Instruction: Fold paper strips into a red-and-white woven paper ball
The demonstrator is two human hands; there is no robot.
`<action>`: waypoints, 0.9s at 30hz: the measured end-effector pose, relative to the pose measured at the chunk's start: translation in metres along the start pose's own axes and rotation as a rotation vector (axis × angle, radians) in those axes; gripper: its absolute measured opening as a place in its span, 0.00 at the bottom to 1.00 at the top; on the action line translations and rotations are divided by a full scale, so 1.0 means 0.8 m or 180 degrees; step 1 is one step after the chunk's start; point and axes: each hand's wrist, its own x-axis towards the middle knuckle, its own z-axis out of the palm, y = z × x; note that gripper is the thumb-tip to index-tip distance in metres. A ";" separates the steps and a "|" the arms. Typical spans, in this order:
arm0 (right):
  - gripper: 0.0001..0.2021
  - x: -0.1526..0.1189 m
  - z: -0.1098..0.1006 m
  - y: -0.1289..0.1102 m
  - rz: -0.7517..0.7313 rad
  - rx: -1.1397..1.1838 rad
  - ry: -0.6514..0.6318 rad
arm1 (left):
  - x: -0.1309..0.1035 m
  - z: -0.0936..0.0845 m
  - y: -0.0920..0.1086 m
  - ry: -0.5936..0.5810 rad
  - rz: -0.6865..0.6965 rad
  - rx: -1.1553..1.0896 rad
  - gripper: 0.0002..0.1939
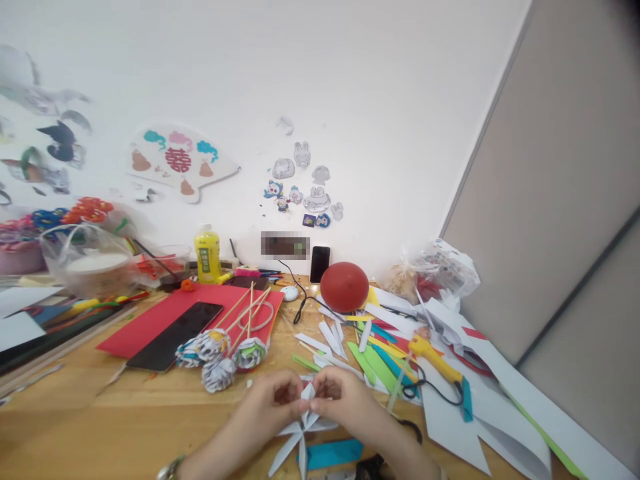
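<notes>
My left hand [280, 398] and my right hand [341, 393] meet at the front middle of the table, thumbs and fingertips pinched together. Between them they grip one petal of a white folded-paper flower [301, 437], whose other pointed petals fan out below toward me. The fingertips partly cover the upper petal. Just under the right wrist lies a blue paper strip [334, 453]. Beyond my hands, to the left, several rolled-paper flowers on wooden sticks [219, 373] rest beside a dark flat panel [175, 337] and red paper sheets [150, 317].
A yellow glue gun [435, 360] with a black cord lies right, among white paper sheets [505, 407] and green, blue and yellow strips [367, 363]. A red balloon [345, 287], a phone [320, 264] and a yellow bottle [207, 255] are near the wall. A grey partition [565, 200] bounds the right side.
</notes>
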 end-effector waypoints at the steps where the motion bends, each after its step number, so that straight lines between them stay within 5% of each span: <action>1: 0.05 0.001 0.001 0.000 0.0005 0.0038 -0.0003 | 0.001 0.000 -0.003 -0.0027 0.0007 0.0017 0.12; 14: 0.06 0.010 0.020 0.018 -0.0346 -0.1406 0.0949 | 0.002 -0.003 -0.016 0.0138 0.0111 0.0529 0.06; 21: 0.08 0.009 0.012 0.024 -0.0094 -0.0884 0.0403 | 0.003 0.001 -0.023 0.0096 -0.0021 0.0700 0.03; 27: 0.08 0.004 0.025 0.008 -0.0319 -0.1649 0.0703 | -0.001 0.011 -0.012 0.0459 -0.0059 0.0995 0.04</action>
